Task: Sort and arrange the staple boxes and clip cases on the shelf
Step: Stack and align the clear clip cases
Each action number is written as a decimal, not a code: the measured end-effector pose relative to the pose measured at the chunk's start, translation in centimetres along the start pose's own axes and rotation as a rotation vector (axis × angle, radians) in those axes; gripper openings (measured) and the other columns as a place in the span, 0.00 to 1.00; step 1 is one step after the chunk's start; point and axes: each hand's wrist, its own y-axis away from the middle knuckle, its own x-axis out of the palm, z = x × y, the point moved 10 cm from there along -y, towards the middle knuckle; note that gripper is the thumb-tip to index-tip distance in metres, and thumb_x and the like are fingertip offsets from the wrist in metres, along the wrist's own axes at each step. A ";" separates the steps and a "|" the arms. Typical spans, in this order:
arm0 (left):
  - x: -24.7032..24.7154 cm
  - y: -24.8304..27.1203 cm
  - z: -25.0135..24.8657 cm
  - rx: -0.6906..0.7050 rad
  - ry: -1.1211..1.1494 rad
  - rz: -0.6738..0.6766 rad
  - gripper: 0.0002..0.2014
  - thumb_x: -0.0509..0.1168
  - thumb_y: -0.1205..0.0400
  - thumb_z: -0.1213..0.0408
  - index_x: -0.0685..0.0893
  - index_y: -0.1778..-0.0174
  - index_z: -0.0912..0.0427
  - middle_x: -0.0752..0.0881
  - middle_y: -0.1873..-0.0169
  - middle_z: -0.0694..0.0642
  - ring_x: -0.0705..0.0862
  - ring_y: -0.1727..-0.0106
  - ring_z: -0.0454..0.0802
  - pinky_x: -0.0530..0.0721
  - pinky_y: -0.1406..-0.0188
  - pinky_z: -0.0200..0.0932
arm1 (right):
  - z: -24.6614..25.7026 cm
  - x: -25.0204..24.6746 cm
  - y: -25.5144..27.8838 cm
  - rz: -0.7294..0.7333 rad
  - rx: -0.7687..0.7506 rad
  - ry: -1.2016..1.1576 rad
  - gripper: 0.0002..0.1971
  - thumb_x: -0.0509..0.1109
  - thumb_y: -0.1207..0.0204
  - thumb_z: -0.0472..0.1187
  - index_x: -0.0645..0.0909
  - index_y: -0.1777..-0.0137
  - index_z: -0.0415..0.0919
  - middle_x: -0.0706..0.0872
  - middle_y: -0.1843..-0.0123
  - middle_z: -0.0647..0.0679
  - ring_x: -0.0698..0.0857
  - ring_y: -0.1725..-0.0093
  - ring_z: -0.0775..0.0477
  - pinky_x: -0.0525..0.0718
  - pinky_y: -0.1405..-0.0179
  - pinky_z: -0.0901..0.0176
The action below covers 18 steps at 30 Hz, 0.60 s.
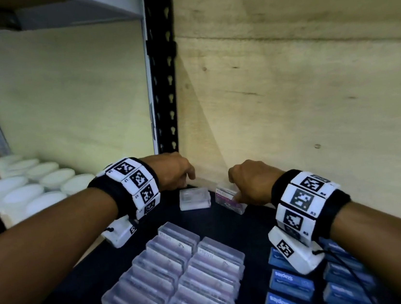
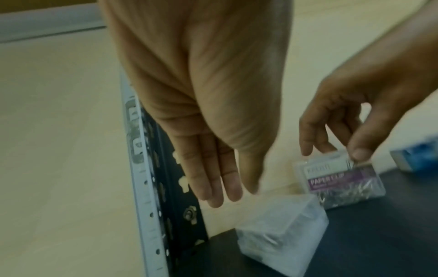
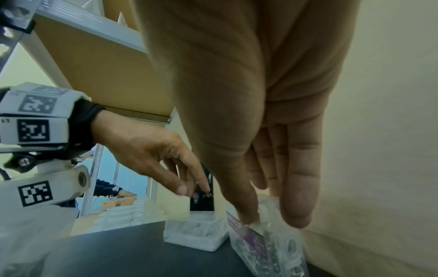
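Clip case (image 1: 229, 200) pinched in right hand (image 1: 252, 182).

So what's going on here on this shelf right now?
A person is sorting stationery on a black shelf. Their right hand pinches a clear plastic paper clip case with a purple label, standing it on edge by the wooden back wall. Their left hand hovers, fingers relaxed, over a second clear case lying flat. Nearer, clear clip cases and blue staple boxes sit in rows.
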 end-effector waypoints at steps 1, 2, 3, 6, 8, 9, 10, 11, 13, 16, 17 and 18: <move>0.3 0.2 -0.4 0.005 -0.015 0.025 0.15 0.65 0.16 0.59 0.83 0.33 0.50 0.84 0.42 0.53 0.82 0.40 0.53 0.80 0.43 0.42 | 0.2 0.0 0.3 0.003 -0.003 0.003 0.22 0.74 0.20 0.45 0.78 0.30 0.35 0.84 0.36 0.39 0.85 0.41 0.40 0.82 0.49 0.55; 0.6 0.3 -0.7 0.017 -0.028 0.047 0.14 0.66 0.17 0.58 0.84 0.34 0.49 0.86 0.42 0.51 0.83 0.42 0.51 0.80 0.44 0.42 | 0.5 0.0 0.4 0.001 -0.012 0.006 0.21 0.73 0.20 0.44 0.78 0.31 0.35 0.84 0.37 0.38 0.86 0.41 0.40 0.82 0.50 0.55; 0.9 0.3 -1.0 0.020 -0.035 0.064 0.14 0.68 0.17 0.56 0.85 0.35 0.49 0.86 0.44 0.49 0.83 0.46 0.49 0.80 0.46 0.41 | 0.7 0.1 0.6 -0.002 -0.020 0.010 0.20 0.73 0.20 0.44 0.78 0.32 0.35 0.84 0.37 0.38 0.86 0.42 0.39 0.81 0.53 0.56; 1.6 0.3 -1.3 -0.017 0.003 0.099 0.16 0.70 0.20 0.50 0.85 0.37 0.47 0.87 0.46 0.45 0.82 0.51 0.46 0.79 0.50 0.40 | 1.0 0.0 1.1 0.003 -0.029 0.019 0.19 0.73 0.20 0.43 0.79 0.34 0.34 0.85 0.39 0.38 0.85 0.47 0.39 0.77 0.56 0.57; 1.9 0.2 -1.5 -0.023 0.000 0.114 0.20 0.73 0.23 0.48 0.83 0.36 0.48 0.86 0.43 0.46 0.83 0.48 0.48 0.81 0.48 0.41 | 1.1 0.1 1.3 0.008 -0.032 0.019 0.20 0.73 0.20 0.43 0.78 0.32 0.34 0.85 0.38 0.38 0.85 0.44 0.39 0.79 0.55 0.56; 2.0 0.0 -1.6 -0.024 -0.007 0.126 0.22 0.74 0.24 0.48 0.83 0.35 0.49 0.86 0.43 0.47 0.83 0.46 0.49 0.81 0.46 0.42 | 1.0 0.1 1.2 0.010 -0.034 0.019 0.20 0.73 0.20 0.43 0.78 0.31 0.35 0.85 0.38 0.38 0.85 0.43 0.39 0.80 0.53 0.56; 2.0 -0.1 -1.6 -0.029 -0.008 0.135 0.24 0.75 0.25 0.48 0.82 0.35 0.50 0.85 0.43 0.48 0.83 0.45 0.49 0.82 0.46 0.43 | 0.9 0.1 1.2 0.013 -0.035 0.018 0.21 0.73 0.20 0.44 0.78 0.31 0.35 0.85 0.38 0.38 0.86 0.42 0.39 0.81 0.52 0.55; 2.0 -0.2 -1.4 -0.035 -0.005 0.140 0.25 0.76 0.26 0.48 0.82 0.35 0.51 0.85 0.43 0.48 0.83 0.45 0.49 0.82 0.46 0.43 | 0.8 0.2 1.1 0.018 -0.032 0.018 0.21 0.73 0.20 0.44 0.78 0.30 0.35 0.84 0.37 0.38 0.86 0.42 0.39 0.81 0.51 0.55; 2.1 -0.5 -1.2 -0.041 0.001 0.143 0.26 0.78 0.29 0.49 0.82 0.37 0.51 0.85 0.44 0.48 0.84 0.46 0.50 0.83 0.47 0.44 | 0.6 0.4 1.0 0.027 -0.029 0.022 0.22 0.73 0.20 0.46 0.77 0.30 0.36 0.84 0.37 0.39 0.85 0.41 0.39 0.81 0.50 0.54; 2.2 -1.1 -1.0 -0.031 0.010 0.136 0.25 0.81 0.32 0.51 0.82 0.42 0.51 0.86 0.47 0.48 0.84 0.49 0.49 0.84 0.51 0.44 | 0.3 0.6 0.5 0.029 -0.030 0.023 0.23 0.73 0.19 0.46 0.77 0.29 0.36 0.84 0.36 0.38 0.85 0.40 0.39 0.80 0.50 0.55; 2.2 -1.2 -1.0 -0.027 0.010 0.137 0.25 0.82 0.33 0.51 0.82 0.43 0.50 0.86 0.48 0.48 0.84 0.50 0.49 0.84 0.51 0.43 | 0.2 0.7 0.4 0.028 -0.029 0.023 0.23 0.73 0.19 0.45 0.77 0.29 0.36 0.84 0.36 0.38 0.85 0.40 0.39 0.80 0.50 0.55; 2.2 -1.3 -1.1 -0.025 0.010 0.137 0.25 0.82 0.34 0.51 0.82 0.43 0.50 0.86 0.48 0.48 0.84 0.50 0.49 0.84 0.52 0.43 | 0.1 0.7 0.3 0.027 -0.027 0.024 0.22 0.73 0.19 0.45 0.77 0.29 0.36 0.84 0.36 0.38 0.85 0.40 0.39 0.81 0.50 0.55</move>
